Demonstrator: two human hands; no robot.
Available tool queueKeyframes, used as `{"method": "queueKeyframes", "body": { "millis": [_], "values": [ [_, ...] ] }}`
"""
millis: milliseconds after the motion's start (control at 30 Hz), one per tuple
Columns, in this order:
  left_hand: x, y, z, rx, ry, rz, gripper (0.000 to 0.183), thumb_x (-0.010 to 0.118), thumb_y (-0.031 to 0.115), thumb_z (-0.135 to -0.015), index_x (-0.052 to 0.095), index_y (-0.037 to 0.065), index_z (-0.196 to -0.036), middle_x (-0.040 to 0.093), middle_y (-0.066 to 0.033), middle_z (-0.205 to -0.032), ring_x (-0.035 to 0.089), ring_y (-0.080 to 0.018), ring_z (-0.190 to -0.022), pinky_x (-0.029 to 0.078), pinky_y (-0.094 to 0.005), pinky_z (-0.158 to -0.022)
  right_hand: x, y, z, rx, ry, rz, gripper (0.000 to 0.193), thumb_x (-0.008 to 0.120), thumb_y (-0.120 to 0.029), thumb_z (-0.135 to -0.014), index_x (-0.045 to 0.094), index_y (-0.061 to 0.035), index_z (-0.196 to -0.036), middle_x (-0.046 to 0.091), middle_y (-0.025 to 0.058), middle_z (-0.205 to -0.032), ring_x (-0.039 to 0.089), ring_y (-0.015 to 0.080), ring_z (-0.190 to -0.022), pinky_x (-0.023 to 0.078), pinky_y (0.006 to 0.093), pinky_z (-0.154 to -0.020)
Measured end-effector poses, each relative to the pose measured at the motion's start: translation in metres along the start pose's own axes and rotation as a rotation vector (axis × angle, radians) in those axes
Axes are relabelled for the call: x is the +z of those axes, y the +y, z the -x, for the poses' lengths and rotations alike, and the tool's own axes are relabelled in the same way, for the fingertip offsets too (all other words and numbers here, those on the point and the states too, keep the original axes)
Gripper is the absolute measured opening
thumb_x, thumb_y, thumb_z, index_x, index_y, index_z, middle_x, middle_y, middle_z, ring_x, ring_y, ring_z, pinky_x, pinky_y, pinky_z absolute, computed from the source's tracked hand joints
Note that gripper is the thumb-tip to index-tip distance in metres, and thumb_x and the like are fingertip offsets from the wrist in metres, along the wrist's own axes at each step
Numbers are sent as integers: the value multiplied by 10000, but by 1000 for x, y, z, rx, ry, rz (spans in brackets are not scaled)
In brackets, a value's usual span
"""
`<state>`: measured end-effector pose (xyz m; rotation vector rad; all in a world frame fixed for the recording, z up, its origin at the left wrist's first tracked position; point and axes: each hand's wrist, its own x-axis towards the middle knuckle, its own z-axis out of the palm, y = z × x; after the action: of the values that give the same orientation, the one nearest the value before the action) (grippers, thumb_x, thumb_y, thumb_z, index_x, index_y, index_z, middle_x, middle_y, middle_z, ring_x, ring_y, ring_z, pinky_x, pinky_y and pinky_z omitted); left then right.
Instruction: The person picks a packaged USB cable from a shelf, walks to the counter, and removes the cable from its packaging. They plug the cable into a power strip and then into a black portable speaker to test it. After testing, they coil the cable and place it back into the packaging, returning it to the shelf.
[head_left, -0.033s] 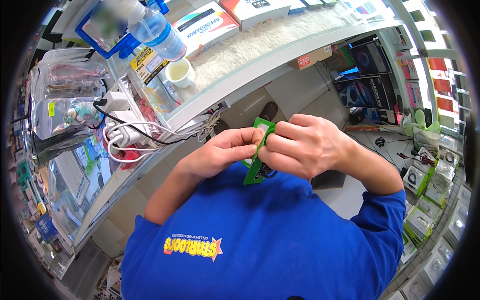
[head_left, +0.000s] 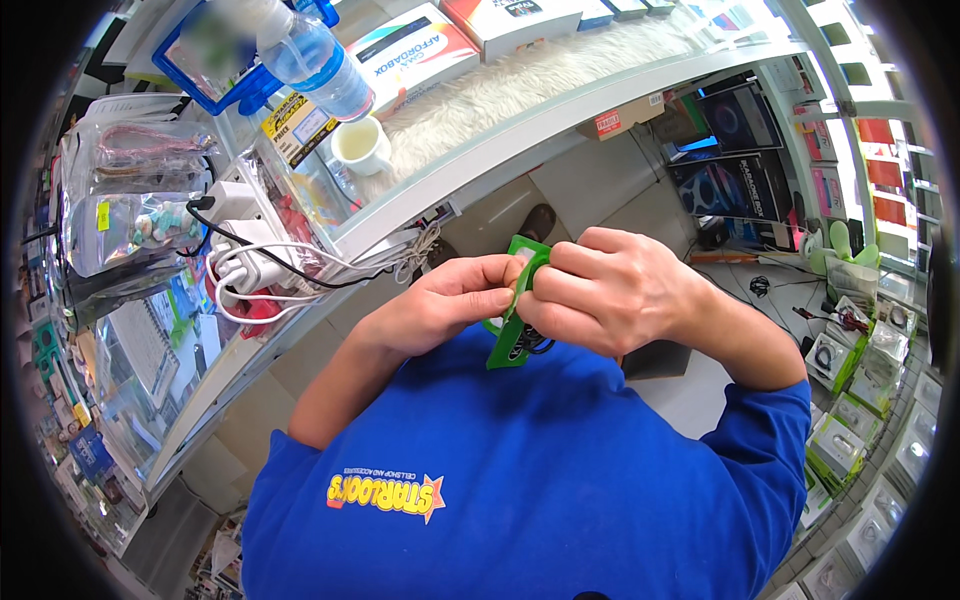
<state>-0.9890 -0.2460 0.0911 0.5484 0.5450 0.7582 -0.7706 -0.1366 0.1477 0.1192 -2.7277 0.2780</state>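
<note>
In front of my chest is a small green packet [head_left: 505,348] with a whitish part near its top, held tilted between both hands. My left hand [head_left: 435,308] pinches its left side, thumb against the fingertips. From the other side my right hand [head_left: 615,292] is closed on the packet's upper right edge, its fingers curled and knuckles up. Beneath the right fingers a black coiled cable [head_left: 537,343] shows against the packet. The fingertips cover much of the packet's middle, so what lies between them there is hidden.
Beyond my hands runs a glass counter with white fur lining [head_left: 520,85], boxes, a white mug [head_left: 360,146] and a clear bottle [head_left: 325,75]. White chargers and cables [head_left: 255,260] hang at the left counter. Packaged accessories [head_left: 840,440] line the right side; a green fan [head_left: 845,245] stands there.
</note>
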Motion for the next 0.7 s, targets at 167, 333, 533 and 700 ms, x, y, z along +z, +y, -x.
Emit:
{"method": "queueKeyframes", "body": {
  "millis": [167, 333, 533, 700],
  "values": [
    [3, 3, 6, 61, 90, 45, 266, 545, 197, -1108, 590, 17, -1298, 599, -6, -1184, 568, -98, -1138, 458, -284, -1016, 0, 1, -3, 219, -58, -232, 204, 708, -156, -844, 636, -81, -1019, 619, 20, -866, 664, 180, -776, 505, 332, -577],
    [3, -3, -1, 358, 257, -276, 130, 534, 92, -1105, 595, 0, -1174, 589, -29, -1137, 561, -96, -1085, 459, -267, -977, 14, -12, -7, 652, 218, -584, 283, 883, -44, -806, 727, -37, -1042, 707, 78, -859, 697, 213, -716, 535, 319, -614],
    [3, -8, -4, 407, 309, -269, 94, 606, 80, -1077, 616, -9, -1106, 599, -36, -1117, 569, -98, -1078, 473, -275, -967, 27, -25, -5, 807, 359, -567, 251, 870, -86, -830, 727, -43, -1031, 713, 74, -897, 723, 214, -736, 571, 326, -623],
    [4, -6, -7, 381, 288, -223, 131, 659, 106, -1059, 630, -8, -1116, 618, -28, -1113, 591, -93, -1064, 493, -285, -964, 27, -26, -2, 806, 367, -535, 265, 882, -25, -793, 751, -30, -1023, 712, 90, -875, 698, 164, -744, 546, 284, -642]
  ]
}}
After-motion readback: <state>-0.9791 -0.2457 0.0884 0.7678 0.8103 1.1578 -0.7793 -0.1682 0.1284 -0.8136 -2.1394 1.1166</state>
